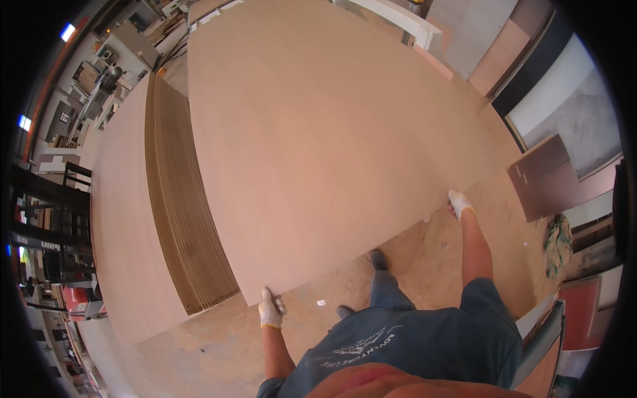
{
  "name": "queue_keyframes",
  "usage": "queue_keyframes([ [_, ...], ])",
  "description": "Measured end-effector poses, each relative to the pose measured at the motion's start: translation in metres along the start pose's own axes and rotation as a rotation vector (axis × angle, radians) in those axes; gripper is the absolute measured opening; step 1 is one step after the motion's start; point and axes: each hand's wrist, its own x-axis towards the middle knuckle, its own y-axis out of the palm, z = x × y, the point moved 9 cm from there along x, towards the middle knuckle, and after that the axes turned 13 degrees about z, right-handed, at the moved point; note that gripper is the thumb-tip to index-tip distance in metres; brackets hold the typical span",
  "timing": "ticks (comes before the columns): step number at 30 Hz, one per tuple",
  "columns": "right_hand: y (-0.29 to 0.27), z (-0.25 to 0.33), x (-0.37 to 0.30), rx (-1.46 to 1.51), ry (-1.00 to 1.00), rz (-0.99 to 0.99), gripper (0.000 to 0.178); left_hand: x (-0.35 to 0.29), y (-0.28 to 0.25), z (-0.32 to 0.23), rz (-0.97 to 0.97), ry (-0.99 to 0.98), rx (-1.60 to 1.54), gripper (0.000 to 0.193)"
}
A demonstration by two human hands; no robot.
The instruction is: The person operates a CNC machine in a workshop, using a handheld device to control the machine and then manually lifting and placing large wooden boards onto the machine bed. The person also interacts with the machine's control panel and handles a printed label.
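A large, thin plywood sheet (312, 146) with a smooth pinkish-tan face stretches out in front of me. My left hand (271, 309), in a white glove with a yellow cuff, is closed on its near left corner, thumb on top. At the near right corner my right hand (459, 203), gloved in white too, grips the edge; its fingers are partly hidden under the sheet. To the left stands a thick stack of plywood sheets (182, 205), its layered side facing the sheet I hold.
Concrete floor (232, 351) shows around my feet. Boards and panels (541, 176) lean along the right side, with a crumpled green-and-tan cloth bundle (559, 245) near them. Black chairs (66, 232) stand beyond the stack at left. A white beam-like frame (398, 20) lies at the far end.
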Motion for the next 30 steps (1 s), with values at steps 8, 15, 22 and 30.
queue_keyframes([
  [8, 0.005, 0.098, 0.052, 0.129, -0.083, -0.049, 0.059, 0.050, 0.063, -0.061, 0.003, -0.052, -0.023, 0.047],
  [15, 0.027, 0.159, 0.091, 0.113, -0.143, -0.034, 0.055, 0.095, 0.073, -0.115, -0.015, 0.021, -0.034, 0.042],
  [22, 0.042, 0.205, 0.130, 0.073, -0.234, -0.042, 0.057, 0.136, 0.079, -0.152, 0.043, -0.082, -0.091, 0.054],
  [30, 0.067, 0.258, 0.135, 0.024, -0.131, -0.062, 0.058, 0.158, 0.096, -0.201, -0.012, -0.075, -0.045, 0.058],
])
